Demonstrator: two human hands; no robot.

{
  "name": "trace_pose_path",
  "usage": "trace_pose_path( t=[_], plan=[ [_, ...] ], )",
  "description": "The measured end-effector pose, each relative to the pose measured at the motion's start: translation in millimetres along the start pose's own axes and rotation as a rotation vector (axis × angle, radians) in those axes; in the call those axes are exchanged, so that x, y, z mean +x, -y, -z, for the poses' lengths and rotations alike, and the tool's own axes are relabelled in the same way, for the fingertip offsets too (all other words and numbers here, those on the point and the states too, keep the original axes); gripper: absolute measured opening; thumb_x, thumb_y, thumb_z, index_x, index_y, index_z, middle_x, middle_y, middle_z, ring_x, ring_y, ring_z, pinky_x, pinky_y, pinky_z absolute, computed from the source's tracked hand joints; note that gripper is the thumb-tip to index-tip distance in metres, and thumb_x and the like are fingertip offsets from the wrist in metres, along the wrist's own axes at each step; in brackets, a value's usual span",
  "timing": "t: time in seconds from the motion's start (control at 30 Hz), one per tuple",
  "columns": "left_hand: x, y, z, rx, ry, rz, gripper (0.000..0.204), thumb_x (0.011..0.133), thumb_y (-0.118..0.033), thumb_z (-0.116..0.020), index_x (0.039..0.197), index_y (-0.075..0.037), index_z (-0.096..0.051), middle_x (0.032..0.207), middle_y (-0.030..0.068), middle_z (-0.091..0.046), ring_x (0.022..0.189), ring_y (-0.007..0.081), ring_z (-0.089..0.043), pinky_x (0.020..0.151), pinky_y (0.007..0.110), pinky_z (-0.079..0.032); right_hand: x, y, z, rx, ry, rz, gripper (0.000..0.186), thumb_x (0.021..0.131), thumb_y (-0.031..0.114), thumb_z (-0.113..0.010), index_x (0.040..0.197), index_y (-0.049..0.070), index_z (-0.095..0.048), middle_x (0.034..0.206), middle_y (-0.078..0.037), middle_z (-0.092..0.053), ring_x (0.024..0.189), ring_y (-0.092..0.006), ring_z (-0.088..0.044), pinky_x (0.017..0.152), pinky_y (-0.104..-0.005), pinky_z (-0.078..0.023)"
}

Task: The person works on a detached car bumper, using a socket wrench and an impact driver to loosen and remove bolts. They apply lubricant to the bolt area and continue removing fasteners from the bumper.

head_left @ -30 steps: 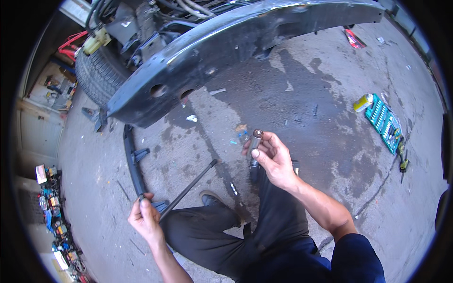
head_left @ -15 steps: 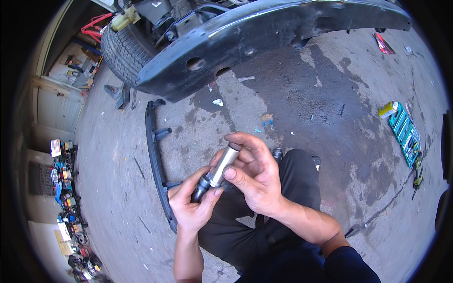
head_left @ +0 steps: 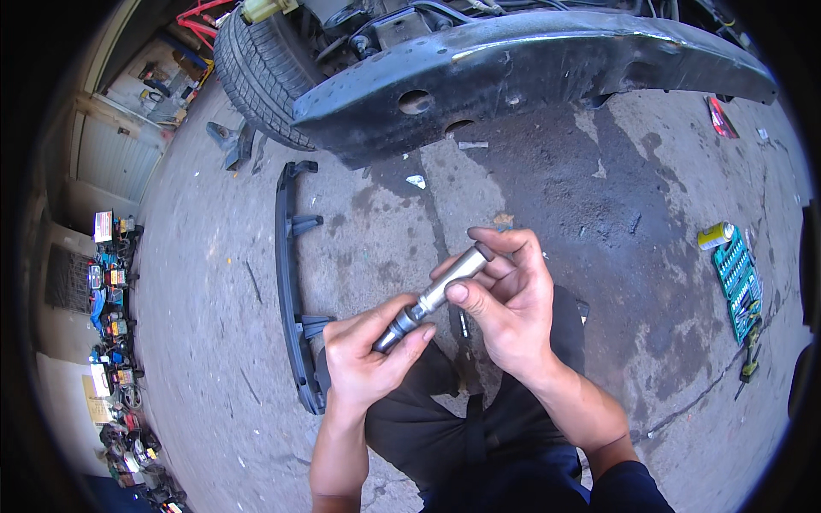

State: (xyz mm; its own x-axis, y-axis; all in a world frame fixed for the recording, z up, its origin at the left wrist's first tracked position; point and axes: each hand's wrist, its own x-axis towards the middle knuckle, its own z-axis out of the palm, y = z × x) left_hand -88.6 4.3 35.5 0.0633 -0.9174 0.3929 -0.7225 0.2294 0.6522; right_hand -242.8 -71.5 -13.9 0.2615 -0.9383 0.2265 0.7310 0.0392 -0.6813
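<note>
From the head view, holding a silver cylinder (head_left: 451,278) and a dark piece (head_left: 394,330) end to end, above the lap (head_left: 419,402) and clear of the floor (head_left: 201,282). Gripping the dark piece in the left hand (head_left: 359,355), with fingers (head_left: 369,321) and thumb closed around it. Holding the cylinder in the right hand (head_left: 519,316), with the thumb pressing its side and a fingertip up near its far end. So yeah, grasping with both sets of fingers.

Progress-wise, guessing somewhere in the middle. Already having both parts in hand and lined up, so counting that as done. Can't tell from here whether fully seated or just touching, nor whether joining or separating. Leaving that fit as the unfinished bit, at a guess.

Also seeing a teal case (head_left: 737,278) of sockets lying on the floor off to the right, just beside a yellow can (head_left: 716,236), with a green tool (head_left: 751,359) near its lower end. Spotting a black strip (head_left: 293,274) on the floor to the left, apparently off the vehicle (head_left: 402,32). Up top, looking at a bare beam (head_left: 547,61) across the front, next to the tyre (head_left: 267,77). Reading that front end as opened up, with no cover on it.
</note>
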Motion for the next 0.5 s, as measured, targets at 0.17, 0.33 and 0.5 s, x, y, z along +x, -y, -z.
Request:
trace_pose_path(
  t=[0.17,0.33,0.5],
  plan=[
    [1,0,-1,0.015,0.005,-0.043,0.036,0.077,-0.008,-0.084,0.108,0.005,-0.072,0.076,0.0134,-0.073,0.065,0.0135,-0.070,0.058,0.026,-0.053,0,15,-10,-0.299,-0.036,0.031,0.040,0.086,-0.003,-0.077,0.114,-0.005,-0.049,0.089,-0.010,-0.066,0.082,-0.0104,-0.069,0.068,-0.0233,-0.056],
    [-3,-3,-9,0.011,-0.018,-0.039,0.038,0.079,-0.008,-0.082,0.112,0.007,-0.071,0.076,0.0149,-0.073,0.066,0.0121,-0.068,0.059,0.025,-0.052,-2,21,-7,-0.331,-0.029,-0.034,0.042,0.084,-0.005,-0.077,0.116,-0.005,-0.049,0.091,-0.010,-0.067,0.085,-0.0103,-0.069,0.073,-0.0240,-0.056],
    [-8,-1,-13,0.041,-0.027,-0.028,0.038,0.079,-0.009,-0.082,0.110,0.009,-0.071,0.080,0.0166,-0.074,0.069,0.0129,-0.068,0.063,0.026,-0.054,-8,17,-1,-0.302,-0.028,0.021,0.042,0.084,-0.004,-0.077,0.116,-0.005,-0.049,0.093,-0.011,-0.068,0.088,-0.0116,-0.070,0.074,-0.0235,-0.056]
  ],
)
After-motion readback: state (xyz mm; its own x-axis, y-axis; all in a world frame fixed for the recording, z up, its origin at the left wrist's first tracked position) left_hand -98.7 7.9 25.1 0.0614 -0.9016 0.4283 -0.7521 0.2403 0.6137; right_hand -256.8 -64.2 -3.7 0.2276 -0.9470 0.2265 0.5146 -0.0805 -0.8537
